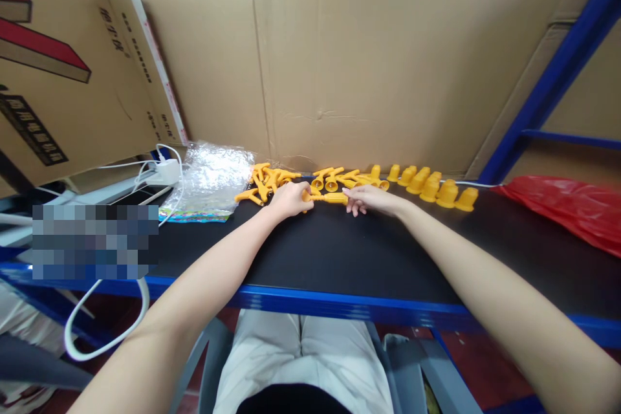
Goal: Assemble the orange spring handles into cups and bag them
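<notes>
A long yellow plastic part [332,198] spans the gap between my two hands, just above the black table top. My left hand [290,200] is closed around its left end, which has a wider piece partly covered by the fingers. The right end sits in the fingertips of my right hand [365,199], thumb and index finger pinching it while the other fingers curl below. Beside my left hand lies a pile of yellow forked pieces [264,182]. Several yellow cone-ended pieces [334,179] lie behind the held part. Whether the held part is one piece or two joined ones is unclear.
Yellow bell-shaped cups [429,189] stand in rows at the back right. A clear plastic bag [213,174], a white plug with cables [165,171] and a blurred-out patch are at left. A red plastic bag [567,207] lies at right. Cardboard [363,71] walls the back.
</notes>
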A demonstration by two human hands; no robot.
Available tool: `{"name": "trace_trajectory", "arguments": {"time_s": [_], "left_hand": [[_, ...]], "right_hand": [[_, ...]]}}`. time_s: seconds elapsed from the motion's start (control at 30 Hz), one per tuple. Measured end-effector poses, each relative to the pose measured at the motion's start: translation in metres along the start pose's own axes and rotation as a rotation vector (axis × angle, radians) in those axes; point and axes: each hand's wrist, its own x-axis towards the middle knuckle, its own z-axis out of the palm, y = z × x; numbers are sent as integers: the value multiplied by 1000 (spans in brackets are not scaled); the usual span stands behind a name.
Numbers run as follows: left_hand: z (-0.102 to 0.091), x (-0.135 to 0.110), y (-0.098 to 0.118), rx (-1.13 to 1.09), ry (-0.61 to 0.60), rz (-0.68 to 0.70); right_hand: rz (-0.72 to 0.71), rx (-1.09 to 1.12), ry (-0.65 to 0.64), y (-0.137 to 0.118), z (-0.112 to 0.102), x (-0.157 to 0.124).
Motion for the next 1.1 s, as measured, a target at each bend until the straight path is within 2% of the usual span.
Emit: {"name": "trace_trajectory", "arguments": {"time_s": [0.27, 0.6, 0.83, 1.1], "left_hand": [[1, 1, -1, 7, -8, -1], [3, 1, -3, 27, -2, 19], [3, 2, -4, 42, -17, 7], [1, 2, -3, 53, -27, 4]], "right_hand": [[-54, -35, 51, 4, 1, 2], [9, -13, 22, 0, 3, 2], [1, -55, 14, 0, 1, 2], [-28, -3, 19, 6, -2, 2]]}}
